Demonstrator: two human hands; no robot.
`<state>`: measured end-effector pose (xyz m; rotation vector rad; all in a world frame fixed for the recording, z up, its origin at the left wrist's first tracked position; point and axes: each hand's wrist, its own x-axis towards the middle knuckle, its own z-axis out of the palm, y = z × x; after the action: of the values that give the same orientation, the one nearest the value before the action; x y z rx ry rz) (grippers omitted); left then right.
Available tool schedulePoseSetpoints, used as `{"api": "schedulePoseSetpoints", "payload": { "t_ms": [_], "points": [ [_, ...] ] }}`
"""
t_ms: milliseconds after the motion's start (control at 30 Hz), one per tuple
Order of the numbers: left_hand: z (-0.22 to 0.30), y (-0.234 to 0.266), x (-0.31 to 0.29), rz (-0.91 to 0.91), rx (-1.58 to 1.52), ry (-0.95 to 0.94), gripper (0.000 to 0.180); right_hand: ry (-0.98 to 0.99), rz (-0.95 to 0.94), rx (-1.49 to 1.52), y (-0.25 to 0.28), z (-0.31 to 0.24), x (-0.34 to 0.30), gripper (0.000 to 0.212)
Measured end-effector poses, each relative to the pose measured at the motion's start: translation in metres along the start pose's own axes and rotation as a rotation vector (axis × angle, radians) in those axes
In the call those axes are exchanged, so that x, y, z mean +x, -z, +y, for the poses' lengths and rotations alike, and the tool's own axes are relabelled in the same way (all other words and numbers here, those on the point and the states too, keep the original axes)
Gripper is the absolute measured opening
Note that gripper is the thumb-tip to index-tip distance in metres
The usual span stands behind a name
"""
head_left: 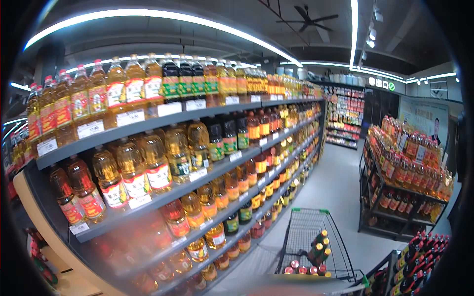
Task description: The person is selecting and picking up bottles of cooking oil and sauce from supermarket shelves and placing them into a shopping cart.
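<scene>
Neither of my hands shows. A shopping cart (296, 241) of dark wire mesh with green corners stands in the aisle at the lower middle. Inside it are several dark green bottles (320, 250) with yellowish caps, and several red-capped bottles (298, 269) closer to me. A blurred pale shape (306, 285) at the bottom edge covers the near end of the cart; I cannot make out what it is. To the left rises a long grey shelf unit (163, 114) filled with bottles of cooking oil (133, 172).
A black display rack (368, 217) with tiers of bottles stands on the right. Nearer, a second stand (419, 264) holds dark red-capped bottles close to the cart. The pale floor aisle (332, 172) runs toward a far shelf of packaged goods (344, 113).
</scene>
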<state>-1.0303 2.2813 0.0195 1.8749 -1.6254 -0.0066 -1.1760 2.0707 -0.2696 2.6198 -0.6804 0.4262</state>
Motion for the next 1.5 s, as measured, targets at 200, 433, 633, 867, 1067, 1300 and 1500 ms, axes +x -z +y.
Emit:
{"api": "schedulePoseSetpoints", "payload": {
  "t_ms": [200,433,633,867,1067,1300,1500],
  "points": [
    [-0.006,0.040,-0.031,-0.091,-0.101,0.077,0.024,-0.342,-0.140,0.535,0.252,-0.008,0.046,0.048],
    [-0.051,0.039,-0.084,-0.192,0.049,0.110,0.041,-0.556,0.103,0.341,0.221,0.015,-0.005,0.041],
    [-0.022,0.087,-0.130,-0.209,0.022,0.195,0.041,-0.689,-0.088,0.286,0.303,0.007,-0.043,0.044],
    [-0.016,0.091,-0.184,-0.120,0.086,0.278,0.041,-0.499,-0.187,0.351,0.360,-0.036,-0.077,0.041],
    [0.006,0.109,-0.222,-0.135,0.169,0.287,0.036,-0.375,-0.052,0.499,0.382,-0.033,-0.131,0.046],
    [0.044,0.121,-0.256,-0.398,0.291,0.317,0.038,-0.359,-0.247,0.385,0.401,-0.037,-0.188,0.047],
    [0.039,0.083,-0.297,-0.221,0.025,0.332,0.066,-0.301,-0.399,0.527,0.440,-0.061,-0.213,0.052]
  ]
}}
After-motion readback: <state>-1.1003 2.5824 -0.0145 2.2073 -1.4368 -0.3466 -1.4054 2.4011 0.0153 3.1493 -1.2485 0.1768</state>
